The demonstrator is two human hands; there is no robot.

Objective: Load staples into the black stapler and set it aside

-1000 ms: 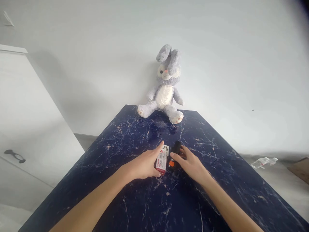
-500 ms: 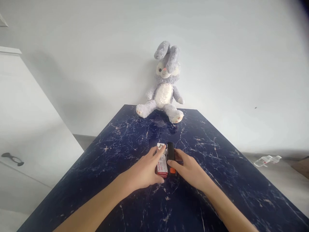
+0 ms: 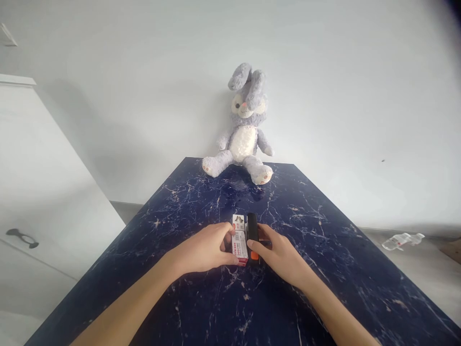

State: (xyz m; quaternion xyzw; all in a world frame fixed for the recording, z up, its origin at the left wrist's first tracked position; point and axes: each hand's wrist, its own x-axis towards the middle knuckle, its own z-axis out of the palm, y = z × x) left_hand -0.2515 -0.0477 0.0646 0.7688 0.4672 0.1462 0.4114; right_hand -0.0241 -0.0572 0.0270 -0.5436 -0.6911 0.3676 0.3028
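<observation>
A small white and red box of staples [image 3: 239, 240] lies lengthwise on the dark blue marbled table [image 3: 212, 312]. My left hand [image 3: 205, 247] grips it from the left, thumb at its near end and fingers along its left side. Close against the box on the right is a black stapler [image 3: 252, 227] with an orange part at its near end. My right hand [image 3: 283, 252] holds the stapler from the right, thumb on top; the fingers on its far side are partly hidden.
A grey plush rabbit [image 3: 244, 144] sits at the table's far edge against the white wall. To the left stands a white cabinet [image 3: 46, 158] with a dark handle. A clear plastic bottle [image 3: 401, 241] lies on the floor at right.
My left hand has drawn back slightly left, its fingers moving off the top of the box to its side. The box and stapler have shifted slightly left in view.
</observation>
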